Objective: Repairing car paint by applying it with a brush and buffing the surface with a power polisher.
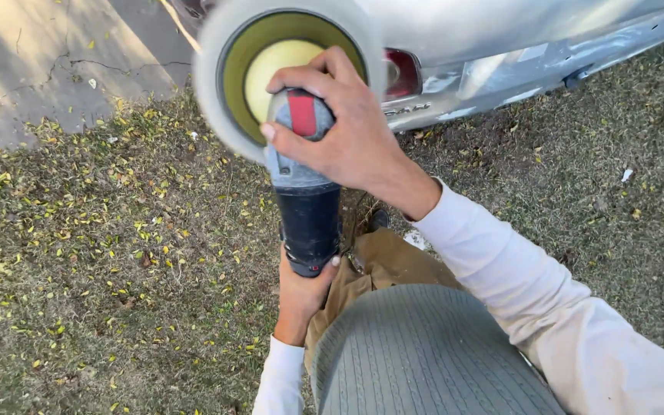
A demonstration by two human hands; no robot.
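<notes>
I hold a power polisher (307,207) with a dark barrel, a grey head and a red top piece. My right hand (340,127) grips the head from above. My left hand (301,296) wraps the rear end of the barrel from below. The round polishing pad (232,69), whitish outside with a yellow-green centre, is blurred and sits against the rear of a silver car (501,46). A red tail light (401,73) shows just right of the pad.
Dry grass with scattered yellow leaves (101,253) covers the ground left and right. Cracked pavement (40,54) lies at the upper left. My tan trousers (382,265) and a dark shoe (378,219) are below the tool.
</notes>
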